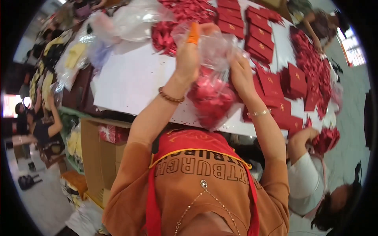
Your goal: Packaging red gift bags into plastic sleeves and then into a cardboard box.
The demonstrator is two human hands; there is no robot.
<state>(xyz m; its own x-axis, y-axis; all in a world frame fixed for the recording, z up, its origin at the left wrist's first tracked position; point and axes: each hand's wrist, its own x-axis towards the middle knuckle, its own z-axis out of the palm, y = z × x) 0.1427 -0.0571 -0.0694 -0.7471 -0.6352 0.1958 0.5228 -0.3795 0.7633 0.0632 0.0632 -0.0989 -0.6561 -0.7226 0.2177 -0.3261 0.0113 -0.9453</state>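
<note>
A clear plastic bag [212, 96] filled with bright red pieces hangs over the near edge of the white table [130, 84]. My left hand [188, 59], with an orange cover on a digit, grips the bag's gathered upper part. On the other side my right hand [241, 70] is closed on the same loose plastic near the neck. The fingertips of both hands are partly hidden by the crumpled film, and the picture is slightly blurred there. The contents look like small red ribbon or cloth items; their exact kind is too blurred to tell.
Stacks of dark red boxes or pouches [260, 35] and piles of red ribbon-like pieces [311, 67] cover the table's far and right parts. Empty-looking plastic bags [138, 19] lie far left. An open cardboard box [94, 153] stands at my left. A co-worker [309, 181] sits close on my right.
</note>
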